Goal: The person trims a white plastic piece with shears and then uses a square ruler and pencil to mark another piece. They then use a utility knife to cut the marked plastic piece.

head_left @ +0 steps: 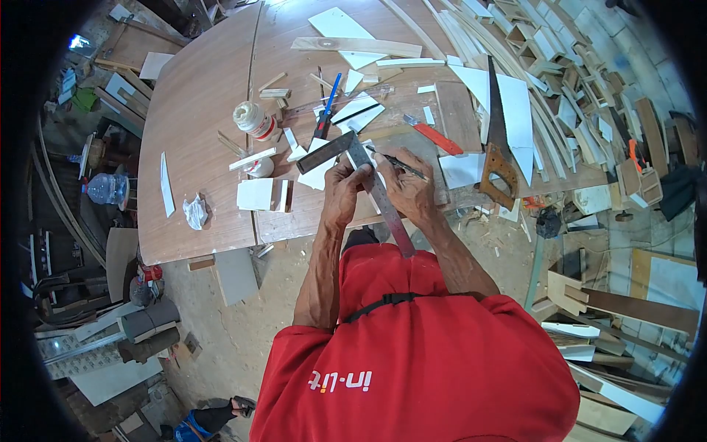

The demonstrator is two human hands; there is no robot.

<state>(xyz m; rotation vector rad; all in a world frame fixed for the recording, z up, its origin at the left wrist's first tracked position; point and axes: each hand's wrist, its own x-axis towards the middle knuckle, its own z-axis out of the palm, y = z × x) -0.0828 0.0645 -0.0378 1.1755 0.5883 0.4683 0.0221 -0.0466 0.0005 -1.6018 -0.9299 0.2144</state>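
My left hand [345,190] is closed round a try square [383,202], its thumb pressing on the metal blade. The square's dark stock [324,152] points to the left, and its blade slants down toward my lap. A small white piece [361,156] shows against the blade by my left fingers; its full shape is hidden. My right hand [409,186] grips a dark, slim pencil or pen [403,166], its tip close to the white piece and the square's corner.
A handsaw [499,140], a red utility knife [434,135] and a blue-and-black tool [328,107] lie on the wooden table [195,118]. A glue bottle [255,120], white offcuts and a crumpled tissue [195,212] sit leftward. Long strips [508,74] pile up at right.
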